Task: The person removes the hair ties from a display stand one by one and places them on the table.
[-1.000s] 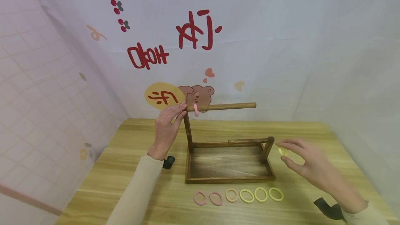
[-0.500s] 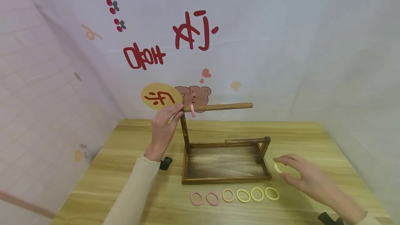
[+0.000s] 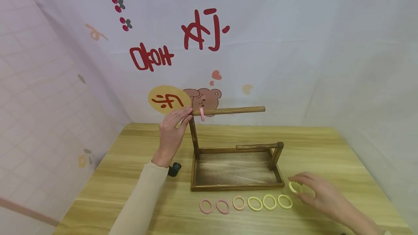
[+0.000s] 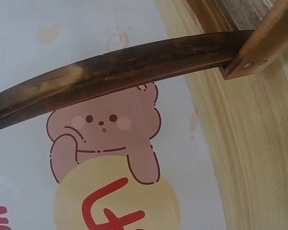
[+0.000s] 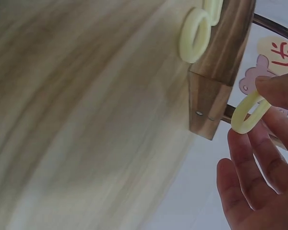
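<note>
My left hand (image 3: 171,133) pinches the top left corner of a wooden stand (image 3: 238,188), where its upper rod (image 3: 238,110) meets the tall post (image 3: 195,137). A pink ring (image 3: 202,114) hangs on that rod close to my fingertips. The post (image 4: 134,62) crosses the left wrist view. At the right, my right hand (image 3: 323,195) pinches a yellow ring (image 3: 290,187) between thumb and fingers, low beside the stand's front right corner. In the right wrist view this yellow ring (image 5: 239,119) is tilted, with the right hand's fingers (image 5: 247,172) under it.
Before the stand lie a row of rings: two pink (image 3: 200,206), one peach (image 3: 234,203) and several yellow (image 3: 279,202). A shorter lower rod (image 3: 258,147) juts left from the right post (image 3: 275,157). A dark object (image 3: 174,169) sits by my left wrist. Printed cloth (image 3: 277,46) hangs behind.
My right hand has moved down with the yellow ring, from beside the right post to near the stand's front right corner. The left hand keeps its hold; the view has shifted slightly.
</note>
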Available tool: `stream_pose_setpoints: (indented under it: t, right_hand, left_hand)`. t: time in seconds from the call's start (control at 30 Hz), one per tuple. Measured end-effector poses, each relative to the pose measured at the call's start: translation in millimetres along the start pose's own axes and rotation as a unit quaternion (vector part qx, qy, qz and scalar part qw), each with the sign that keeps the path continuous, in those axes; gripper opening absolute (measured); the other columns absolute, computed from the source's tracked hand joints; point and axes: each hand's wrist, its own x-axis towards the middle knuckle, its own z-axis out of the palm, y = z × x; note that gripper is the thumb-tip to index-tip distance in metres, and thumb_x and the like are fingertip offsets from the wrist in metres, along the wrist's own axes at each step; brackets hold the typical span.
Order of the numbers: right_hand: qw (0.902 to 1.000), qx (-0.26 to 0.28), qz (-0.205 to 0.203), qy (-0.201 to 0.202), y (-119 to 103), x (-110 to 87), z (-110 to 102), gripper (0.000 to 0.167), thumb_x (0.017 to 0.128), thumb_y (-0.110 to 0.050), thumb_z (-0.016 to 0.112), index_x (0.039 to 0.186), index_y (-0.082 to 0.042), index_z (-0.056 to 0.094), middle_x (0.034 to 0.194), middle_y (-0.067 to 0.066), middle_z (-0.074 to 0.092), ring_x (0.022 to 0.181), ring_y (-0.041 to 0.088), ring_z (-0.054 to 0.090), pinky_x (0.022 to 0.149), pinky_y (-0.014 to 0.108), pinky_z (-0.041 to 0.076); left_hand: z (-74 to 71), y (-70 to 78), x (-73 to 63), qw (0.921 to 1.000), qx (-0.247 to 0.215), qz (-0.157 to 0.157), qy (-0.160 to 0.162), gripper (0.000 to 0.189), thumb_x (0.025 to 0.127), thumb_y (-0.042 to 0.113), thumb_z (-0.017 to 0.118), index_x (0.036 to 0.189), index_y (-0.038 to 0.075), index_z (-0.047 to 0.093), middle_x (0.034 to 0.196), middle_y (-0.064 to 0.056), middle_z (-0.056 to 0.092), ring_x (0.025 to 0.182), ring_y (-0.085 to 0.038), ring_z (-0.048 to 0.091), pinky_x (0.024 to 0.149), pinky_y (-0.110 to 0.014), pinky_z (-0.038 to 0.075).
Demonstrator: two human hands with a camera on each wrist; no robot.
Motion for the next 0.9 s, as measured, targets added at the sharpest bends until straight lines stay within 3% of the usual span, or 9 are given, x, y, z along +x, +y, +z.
stream_pose_setpoints:
  t: [0.27, 0.47, 0.6, 0.7, 0.9]
  right_hand:
    - [0.9999, 0.000, -0.003, -0.010, 6, -7.2, 3, 0.063, 0.063, -0.006, 0.095, 0.120, -0.018, 0.074, 0.114, -0.007, 0.072, 0.097, 0.016, 0.070, 0.076, 0.039, 0.062]
    - [0.9991, -0.008, -0.037, -0.018, 14, -11.2, 10, 0.057, 0.061, -0.008, 0.095, 0.113, -0.016, 0.075, 0.108, -0.002, 0.073, 0.093, 0.018, 0.071, 0.076, 0.042, 0.062]
    - [0.9975, -0.014, -0.068, -0.012, 19, -14.6, 17, 0.056, 0.057, -0.009, 0.095, 0.109, -0.014, 0.075, 0.104, -0.002, 0.074, 0.092, 0.020, 0.070, 0.081, 0.029, 0.059]
    - [0.9976, -0.017, -0.065, -0.012, 21, -18.3, 22, 0.055, 0.055, -0.010, 0.095, 0.107, -0.015, 0.076, 0.103, -0.003, 0.073, 0.092, 0.020, 0.070, 0.083, 0.022, 0.055]
    - [0.9985, -0.013, -0.047, -0.027, 23, -19.6, 27, 0.051, 0.059, -0.014, 0.095, 0.107, -0.016, 0.076, 0.102, -0.005, 0.073, 0.093, 0.018, 0.070, 0.077, 0.041, 0.060]
  left_hand:
    - [-1.9, 1.6, 0.8, 1.0000, 0.000, -0.003, -0.004, 0.029, 0.088, 0.003, 0.080, 0.117, -0.001, 0.077, 0.118, -0.013, 0.076, 0.108, -0.032, 0.073, 0.097, -0.048, 0.055]
    - [-1.6, 1.9, 0.8, 1.0000, -0.001, -0.002, -0.003, 0.029, 0.088, 0.003, 0.080, 0.116, 0.001, 0.078, 0.117, -0.013, 0.076, 0.107, -0.031, 0.073, 0.096, -0.047, 0.055]
    - [-1.2, 0.1, 0.0, 1.0000, -0.006, 0.001, -0.001, 0.028, 0.089, 0.004, 0.080, 0.117, 0.001, 0.078, 0.116, -0.013, 0.076, 0.107, -0.031, 0.073, 0.096, -0.046, 0.055]
    - [0.8, -0.2, -0.1, 1.0000, -0.006, 0.002, -0.001, 0.028, 0.089, 0.005, 0.080, 0.117, 0.001, 0.078, 0.116, -0.013, 0.076, 0.106, -0.031, 0.074, 0.096, -0.047, 0.056]
    - [1.3, -0.3, -0.3, 1.0000, -0.004, 0.004, 0.005, 0.029, 0.088, 0.002, 0.080, 0.117, 0.000, 0.078, 0.116, -0.013, 0.076, 0.106, -0.032, 0.073, 0.096, -0.048, 0.056]
